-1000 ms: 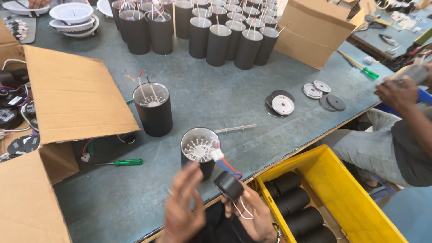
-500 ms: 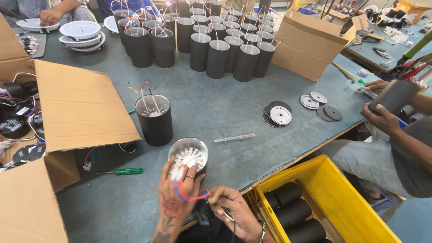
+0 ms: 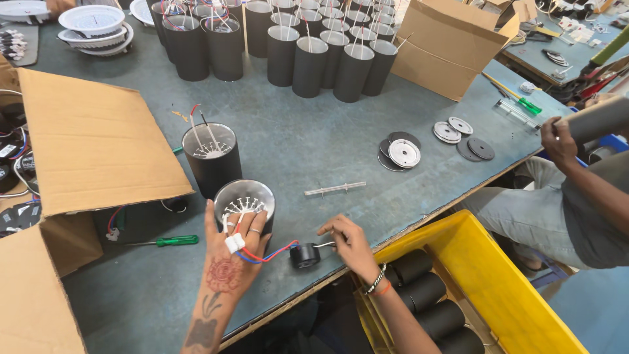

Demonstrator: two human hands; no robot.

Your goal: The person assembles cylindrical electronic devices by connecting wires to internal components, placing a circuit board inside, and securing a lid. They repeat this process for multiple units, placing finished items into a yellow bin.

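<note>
On teal table (image 3: 308, 151), left hand (image 3: 229, 259) gripping black cylinder (image 3: 246, 200) — right hand (image 3: 350, 242) beside small driver (image 3: 305, 255)

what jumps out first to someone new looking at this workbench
Near the front edge, the left hand holds a white connector with red and blue wires against an open black cylinder housing, while the right hand touches a small black round part. Rows of black cylinders crowd the far side, and a yellow bin stands at lower right.
</note>
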